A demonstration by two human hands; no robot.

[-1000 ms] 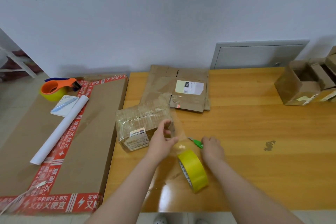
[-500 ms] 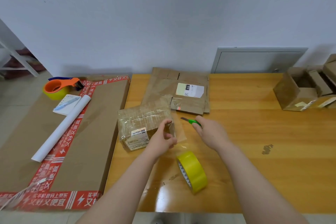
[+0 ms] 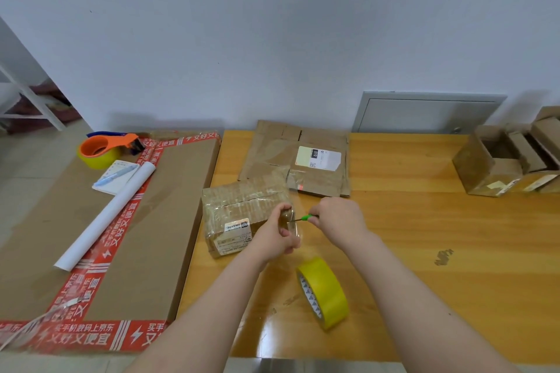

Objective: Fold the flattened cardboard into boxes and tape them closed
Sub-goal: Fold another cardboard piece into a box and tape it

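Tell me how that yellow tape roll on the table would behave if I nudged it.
The yellow tape roll stands on its rim, so a nudge would likely send it rolling across the glossy table. A sideways push would probably tip it flat. Its open core suggests it is light.

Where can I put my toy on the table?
The bare wood between the flattened cardboard and the open boxes is free, also right of the yellow tape roll. It's crowded by the taped box, where the left hand pinches clear tape and the right hand holds a green tool.
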